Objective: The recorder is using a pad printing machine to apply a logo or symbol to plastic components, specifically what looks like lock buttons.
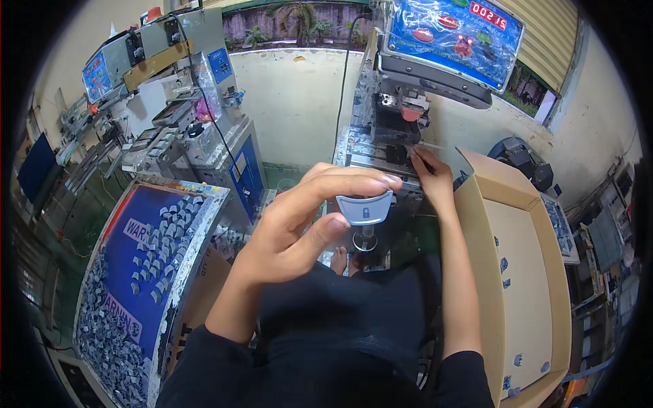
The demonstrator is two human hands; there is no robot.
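Observation:
Raised in front of me, my left hand (292, 224) pinches a small grey curved plastic key cap (365, 208) between thumb and fingers. Its printed face, with a dark padlock mark, is turned toward me. Farther off, my right hand (433, 175) is at the bed of a printing machine (381, 162), beside a small black fixture (398, 154). Its fingers are curled together; whatever they hold is too small and dark to make out. Above the fixture hangs a reddish printing pad (411, 113).
On my left, a blue-topped board (153, 231) carries many loose grey caps (112, 343). To my right stands an open cardboard box (527, 272) with several caps inside. A second machine (204, 146) is at the back left. A blue control panel (452, 41) overhangs the printing machine.

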